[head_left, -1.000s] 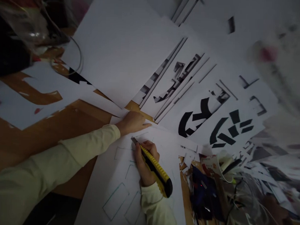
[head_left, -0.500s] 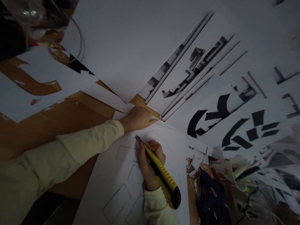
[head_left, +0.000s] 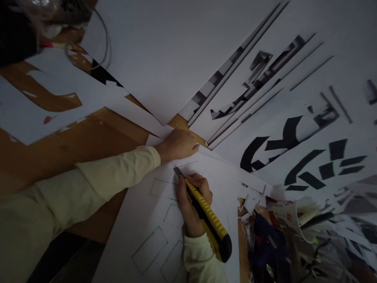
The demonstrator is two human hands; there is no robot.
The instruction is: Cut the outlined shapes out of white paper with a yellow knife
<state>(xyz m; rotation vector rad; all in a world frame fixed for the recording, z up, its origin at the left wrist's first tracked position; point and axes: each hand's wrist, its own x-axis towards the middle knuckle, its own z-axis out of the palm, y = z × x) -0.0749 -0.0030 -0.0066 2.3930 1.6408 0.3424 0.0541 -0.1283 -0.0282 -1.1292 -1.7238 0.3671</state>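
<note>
A yellow and black utility knife [head_left: 209, 214] is gripped in my right hand [head_left: 195, 199], its blade [head_left: 176, 171] out and its tip at the paper. Beneath it lies a large white sheet [head_left: 126, 238] with outlined rectangles and other shapes drawn in thin dark lines. My left hand [head_left: 178, 144] presses palm down on the sheet's far edge, just beyond the blade. It holds nothing that I can see; its fingers are mostly hidden under the back of the hand.
White boards with black and cut-out shapes [head_left: 317, 168] lean beyond the sheet. A cut sheet [head_left: 51, 91] lies on the wooden table [head_left: 114, 134] at left. On the right are a paper cup [head_left: 285, 215] with tools, a dark blue object [head_left: 267, 239], paper scraps and clear plastic.
The view has shifted slightly, so most things sit a little further right. My left thumb, stretched out before, is now drawn in closer. The knife stays at nearly the same spot on the sheet.
</note>
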